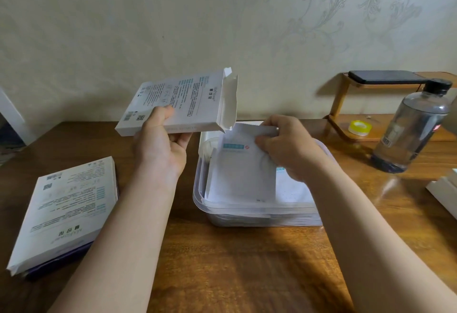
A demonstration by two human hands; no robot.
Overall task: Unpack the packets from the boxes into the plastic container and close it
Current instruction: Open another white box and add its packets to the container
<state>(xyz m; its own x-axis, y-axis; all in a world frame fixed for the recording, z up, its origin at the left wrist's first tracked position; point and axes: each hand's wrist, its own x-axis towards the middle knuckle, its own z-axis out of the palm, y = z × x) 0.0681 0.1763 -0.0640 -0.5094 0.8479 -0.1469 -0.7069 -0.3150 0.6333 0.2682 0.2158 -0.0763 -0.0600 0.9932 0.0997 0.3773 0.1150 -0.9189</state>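
My left hand (162,144) holds a flat white box (183,105) in the air, its end flap open toward the right. My right hand (288,150) grips a white packet (241,174) with a blue label by its top edge, over the clear plastic container (257,210). More white packets (293,189) lie inside the container. Two more flat boxes sit stacked at the left: a white one (66,208) on top of a dark one (59,260).
A clear water bottle (413,124) with a black cap stands at the right. Behind it is a wooden stand (341,105) with a dark phone (385,77) on top and a roll of tape (359,127) below. A white object (445,189) lies at the right edge.
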